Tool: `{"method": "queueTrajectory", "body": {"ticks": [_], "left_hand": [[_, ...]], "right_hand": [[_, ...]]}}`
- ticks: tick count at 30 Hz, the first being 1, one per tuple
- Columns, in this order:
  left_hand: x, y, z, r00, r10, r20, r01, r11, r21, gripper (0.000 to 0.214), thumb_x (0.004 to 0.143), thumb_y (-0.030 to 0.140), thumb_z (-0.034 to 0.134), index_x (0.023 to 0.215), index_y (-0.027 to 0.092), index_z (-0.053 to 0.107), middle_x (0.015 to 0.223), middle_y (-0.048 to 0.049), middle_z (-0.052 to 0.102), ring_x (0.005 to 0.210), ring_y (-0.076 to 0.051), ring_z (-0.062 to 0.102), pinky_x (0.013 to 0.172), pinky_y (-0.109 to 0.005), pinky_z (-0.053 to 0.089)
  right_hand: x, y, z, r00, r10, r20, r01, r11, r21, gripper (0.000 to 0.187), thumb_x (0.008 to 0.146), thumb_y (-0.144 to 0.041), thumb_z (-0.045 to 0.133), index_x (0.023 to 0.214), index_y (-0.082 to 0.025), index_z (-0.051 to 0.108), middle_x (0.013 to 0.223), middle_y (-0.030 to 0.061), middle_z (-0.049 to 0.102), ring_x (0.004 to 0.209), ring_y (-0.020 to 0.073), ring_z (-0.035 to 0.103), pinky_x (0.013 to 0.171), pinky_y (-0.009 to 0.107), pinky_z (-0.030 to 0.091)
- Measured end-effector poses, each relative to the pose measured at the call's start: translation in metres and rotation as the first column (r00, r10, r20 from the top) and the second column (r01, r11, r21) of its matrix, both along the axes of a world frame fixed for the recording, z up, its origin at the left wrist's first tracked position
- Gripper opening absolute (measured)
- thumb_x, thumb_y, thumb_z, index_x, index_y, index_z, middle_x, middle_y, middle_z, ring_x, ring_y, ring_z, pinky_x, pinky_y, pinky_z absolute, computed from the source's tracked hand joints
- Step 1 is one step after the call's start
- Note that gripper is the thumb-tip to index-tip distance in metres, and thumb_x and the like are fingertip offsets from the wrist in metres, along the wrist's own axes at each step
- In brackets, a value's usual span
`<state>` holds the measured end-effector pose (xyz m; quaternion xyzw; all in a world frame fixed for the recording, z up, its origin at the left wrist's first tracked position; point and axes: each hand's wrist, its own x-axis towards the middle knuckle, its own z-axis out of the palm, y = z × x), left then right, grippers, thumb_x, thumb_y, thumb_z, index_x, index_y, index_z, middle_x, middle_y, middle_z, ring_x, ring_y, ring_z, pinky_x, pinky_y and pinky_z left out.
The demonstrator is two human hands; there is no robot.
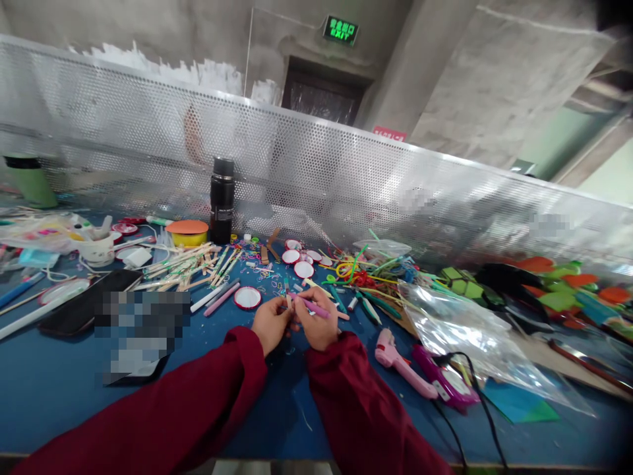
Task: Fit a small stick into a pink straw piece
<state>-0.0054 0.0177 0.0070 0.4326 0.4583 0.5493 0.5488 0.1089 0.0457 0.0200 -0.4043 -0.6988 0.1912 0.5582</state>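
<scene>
My two hands meet at the middle of a blue table [59, 382], both in dark red sleeves. My right hand [319, 324] is closed on a pink marker [312, 306] that points up and to the left. My left hand [271, 322] pinches something small at the marker's left end, close to a short stick [287, 290]; I cannot make out what it holds. A round white lid with a red rim [247, 298] lies just beyond my left hand.
A black flask [222, 200], a yellow tub with an orange lid [187, 233], loose wooden sticks [190, 264], pens and several round lids cover the far table. Pink glue guns [399, 363] and a clear plastic bag [465, 330] lie at right. A perforated metal screen [346, 178] backs the table.
</scene>
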Motion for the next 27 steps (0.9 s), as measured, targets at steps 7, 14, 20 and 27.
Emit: {"method": "queueTrajectory", "body": {"ticks": [7, 14, 20, 27], "left_hand": [[-0.0001, 0.0015, -0.0013, 1.0, 0.001, 0.01, -0.001, 1.0, -0.003, 0.02, 0.08, 0.033, 0.065, 0.089, 0.016, 0.061, 0.065, -0.0001, 0.067, 0.05, -0.01, 0.06, 0.042, -0.018, 0.038], [-0.0003, 0.0016, -0.0025, 1.0, -0.013, 0.016, 0.013, 1.0, 0.001, 0.017, 0.081, 0.029, 0.064, 0.089, 0.015, 0.06, 0.066, -0.0005, 0.067, 0.05, -0.009, 0.061, 0.042, -0.017, 0.037], [0.0006, 0.0037, -0.0084, 1.0, -0.017, 0.024, 0.017, 1.0, 0.003, 0.014, 0.081, 0.027, 0.062, 0.089, 0.016, 0.06, 0.067, -0.0006, 0.067, 0.05, -0.009, 0.061, 0.043, -0.017, 0.037], [0.0001, 0.0044, -0.0098, 0.999, -0.031, 0.033, 0.031, 0.999, 0.01, 0.013, 0.082, 0.028, 0.059, 0.089, 0.017, 0.059, 0.07, -0.0023, 0.069, 0.051, -0.011, 0.062, 0.043, -0.018, 0.038]], "right_hand": [[0.0017, 0.0024, 0.0001, 1.0, 0.021, 0.007, -0.021, 1.0, -0.019, 0.017, 0.078, -0.039, 0.063, 0.073, -0.023, 0.063, 0.067, 0.0015, 0.065, 0.067, 0.0181, 0.06, 0.06, 0.03, 0.048], [0.0032, 0.0034, -0.0001, 0.999, 0.025, 0.037, -0.024, 0.999, -0.028, 0.016, 0.081, -0.037, 0.061, 0.075, -0.023, 0.06, 0.066, -0.0006, 0.063, 0.064, 0.016, 0.059, 0.061, 0.029, 0.047], [0.0039, 0.0027, 0.0023, 0.999, 0.011, 0.05, -0.01, 1.0, -0.021, 0.015, 0.081, -0.036, 0.061, 0.074, -0.022, 0.059, 0.067, -0.001, 0.062, 0.064, 0.0153, 0.058, 0.063, 0.029, 0.047], [0.001, 0.0, 0.0058, 0.999, 0.034, 0.024, -0.032, 0.999, -0.044, 0.014, 0.08, -0.035, 0.061, 0.073, -0.023, 0.059, 0.064, -0.0021, 0.062, 0.058, 0.0143, 0.057, 0.057, 0.028, 0.046]]}}
